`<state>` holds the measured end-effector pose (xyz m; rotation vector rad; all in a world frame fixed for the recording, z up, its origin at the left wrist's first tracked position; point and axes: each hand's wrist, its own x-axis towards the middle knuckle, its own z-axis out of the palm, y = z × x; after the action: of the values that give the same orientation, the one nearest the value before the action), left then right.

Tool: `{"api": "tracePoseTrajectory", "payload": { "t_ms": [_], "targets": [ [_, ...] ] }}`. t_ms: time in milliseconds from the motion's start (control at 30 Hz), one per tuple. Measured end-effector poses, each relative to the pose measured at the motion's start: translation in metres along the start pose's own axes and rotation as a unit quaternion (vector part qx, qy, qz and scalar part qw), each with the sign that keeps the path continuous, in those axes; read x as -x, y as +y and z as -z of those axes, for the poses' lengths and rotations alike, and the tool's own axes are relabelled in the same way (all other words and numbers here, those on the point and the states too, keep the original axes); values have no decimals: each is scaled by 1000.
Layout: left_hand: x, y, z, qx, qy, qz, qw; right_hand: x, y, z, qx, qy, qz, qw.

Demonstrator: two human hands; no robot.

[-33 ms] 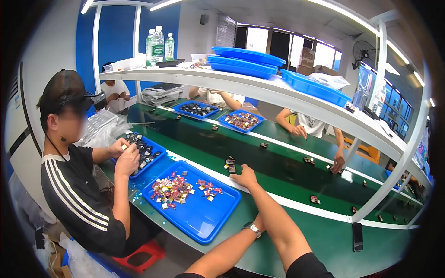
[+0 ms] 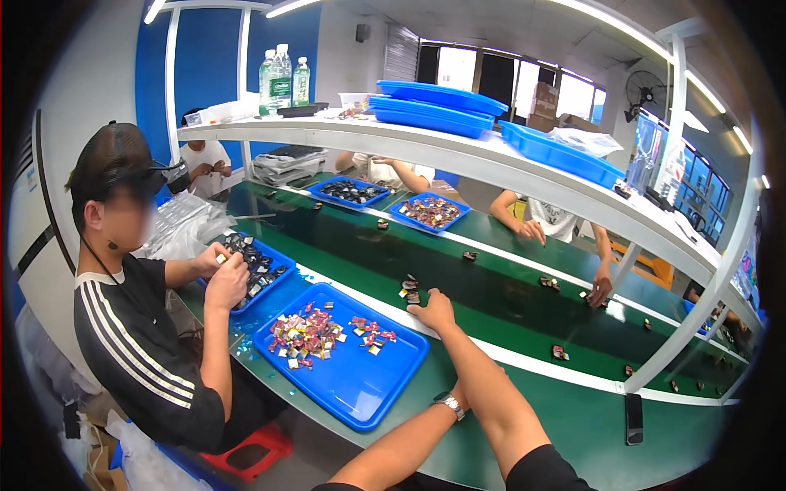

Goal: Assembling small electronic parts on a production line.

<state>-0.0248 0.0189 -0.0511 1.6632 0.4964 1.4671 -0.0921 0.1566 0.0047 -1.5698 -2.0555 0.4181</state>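
Observation:
My right hand (image 2: 434,311) reaches over the near edge of the green conveyor belt (image 2: 344,260), thumb apart from the fingers. Nothing shows in its grip. Just beyond its thumb sits a small cluster of black pieces with pale tabs (image 2: 410,290); I cannot tell whether they touch. My left hand (image 2: 463,396), below a wrist with a metal watch (image 2: 449,404), is mostly hidden behind my right forearm. To the left, a blue tray (image 2: 360,401) on the green table holds a heap of small red, white and yellow pieces (image 2: 307,335) and a smaller group beside it.
A co-worker (image 2: 139,327) at the left handles a small piece over a blue tray of black parts (image 2: 258,266). Other people work across the belt. A white shelf (image 2: 442,150) with blue trays and bottles spans above it. A phone (image 2: 634,419) lies at the right.
The whole view has shifted very slightly. My hands, the trays and the pieces keep their places relative to one another.

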Motion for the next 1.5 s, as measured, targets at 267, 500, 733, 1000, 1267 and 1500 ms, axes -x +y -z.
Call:
{"api": "tracePoseTrajectory", "payload": {
  "t_ms": [267,500,733,1000,1267,1500],
  "targets": [
    [-6,20,-3,-381,-51,0,923,-9,-13,-7,59,75,-49,994],
    [-6,8,13,-367,-73,-32,927,33,-2,65,-175,68,13,982],
    [-15,38,11,-436,-78,103,891,165,108,157,-292,60,71,952],
    [-24,37,1,-320,-47,148,934,246,172,188,-184,69,107,975],
    [-21,50,2,130,-194,373,898,254,148,189,-124,13,148,981],
    [-20,52,-1,163,-138,360,908,249,153,190,-102,57,227,967]
  ]
}}
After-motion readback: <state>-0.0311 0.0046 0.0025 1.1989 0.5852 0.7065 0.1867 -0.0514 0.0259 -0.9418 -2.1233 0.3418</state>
